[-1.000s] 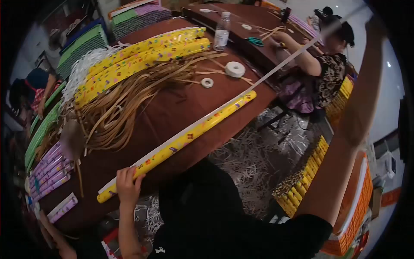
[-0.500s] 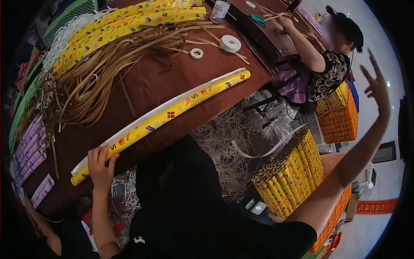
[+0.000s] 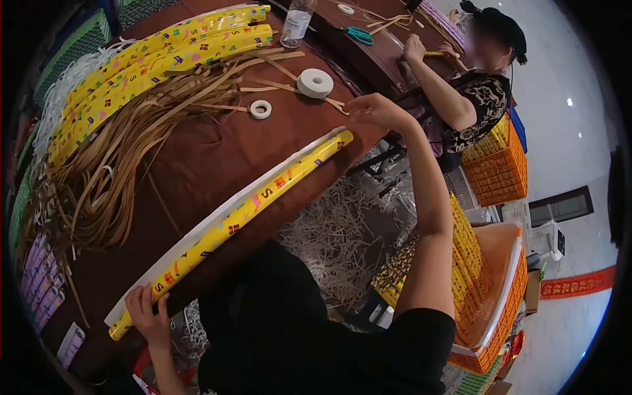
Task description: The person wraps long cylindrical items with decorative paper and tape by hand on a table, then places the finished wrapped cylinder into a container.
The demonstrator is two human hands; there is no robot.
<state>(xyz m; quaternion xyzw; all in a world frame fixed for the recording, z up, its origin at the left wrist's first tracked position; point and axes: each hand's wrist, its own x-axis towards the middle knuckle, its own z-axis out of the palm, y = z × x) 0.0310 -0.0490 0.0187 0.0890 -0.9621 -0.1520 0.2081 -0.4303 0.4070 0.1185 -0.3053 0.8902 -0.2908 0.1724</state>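
In the head view, a yellow patterned roll (image 3: 230, 232) lies slantwise on the brown table (image 3: 207, 168), close to the near edge, with a white edge (image 3: 166, 259) showing along its far side. The left hand (image 3: 150, 318) grasps its near end. Holding it well likely calls for even, light pressure, since a hard squeeze could crease the paper; the far end has no hand on it, so a sideways push could swing the roll out of line. Keeping the white edge straight along the whole length would probably help avoid a skewed wrap. The left forearm rises from the bottom of the view, its fingers laid over the roll and the thumb on the side toward the body. The right arm bends at the elbow and reaches forward, and the right hand (image 3: 382, 112) hangs above the table's edge near the roll's far end, wrist dropped and fingers loosely bent, with nothing seen in it. Just beyond are a large tape roll (image 3: 304, 87) and a small tape ring (image 3: 261, 116), with tan strips (image 3: 135, 141) to their left. Another person's arm (image 3: 441, 99) works at the table farther back.
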